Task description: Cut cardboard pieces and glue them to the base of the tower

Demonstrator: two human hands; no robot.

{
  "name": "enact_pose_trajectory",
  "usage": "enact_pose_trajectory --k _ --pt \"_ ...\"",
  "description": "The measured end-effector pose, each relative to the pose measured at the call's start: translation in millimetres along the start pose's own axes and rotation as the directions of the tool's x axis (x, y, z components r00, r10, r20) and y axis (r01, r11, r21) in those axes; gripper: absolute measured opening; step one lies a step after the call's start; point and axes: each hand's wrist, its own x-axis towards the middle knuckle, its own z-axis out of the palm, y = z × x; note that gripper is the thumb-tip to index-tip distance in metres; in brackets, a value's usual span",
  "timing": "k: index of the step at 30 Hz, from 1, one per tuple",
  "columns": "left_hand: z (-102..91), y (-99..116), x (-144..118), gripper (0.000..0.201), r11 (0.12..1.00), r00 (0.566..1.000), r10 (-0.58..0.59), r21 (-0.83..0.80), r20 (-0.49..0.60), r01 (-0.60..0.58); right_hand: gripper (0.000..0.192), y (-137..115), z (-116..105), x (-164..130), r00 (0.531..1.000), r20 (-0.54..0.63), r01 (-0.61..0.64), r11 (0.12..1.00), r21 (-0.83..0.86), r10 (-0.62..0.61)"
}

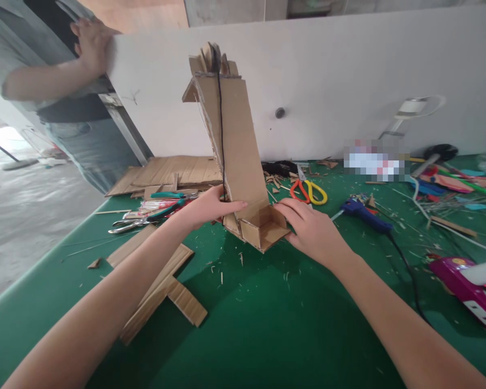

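A blurred patch (375,159) is masking something by the white wall (348,70); a pink item (467,289) is running off the right edge. The left hand (208,208) is closing loosely on the cardboard tower (235,146), fingers (235,205) across its front, thumb hidden. The right hand (311,229) is lying flat against the boxy base, fingers together. The tower is standing tilted on the green table (267,313), a black string (221,124) hanging down it. Corrugated strips (162,286) are lying at left. Another person's hand (91,43) is touching the wall.
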Motion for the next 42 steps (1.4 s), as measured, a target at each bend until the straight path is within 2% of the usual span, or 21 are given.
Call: enact_pose_trajectory --k 9,14,23,32,42 --pt "0.0 0.0 -0.4 0.064 1.000 1.000 -0.017 0.024 -0.002 0.017 0.046 3.1 1.2 -0.2 0.998 -0.057 0.031 1.000 -0.001 -0.031" --pt "1.0 2.4 -2.6 0.062 1.000 1.000 0.029 0.009 0.009 -0.029 0.044 3.8 2.7 -1.0 0.997 -0.069 0.037 0.999 0.001 -0.037" --pt "2.1 1.6 -2.0 0.063 0.999 0.999 0.032 -0.004 0.034 -0.032 0.043 4.7 3.7 -1.2 0.998 -0.056 0.025 1.000 0.015 -0.024" --pt "3.0 2.4 -2.1 0.066 1.000 1.000 0.009 0.006 0.027 -0.009 0.053 -0.5 5.1 0.8 0.999 0.007 -0.032 0.999 -0.025 0.033" --pt "4.9 3.4 -3.0 0.064 0.998 0.997 0.062 -0.005 0.035 -0.062 0.050 2.7 7.9 2.0 1.000 -0.013 -0.001 1.000 -0.018 0.000"
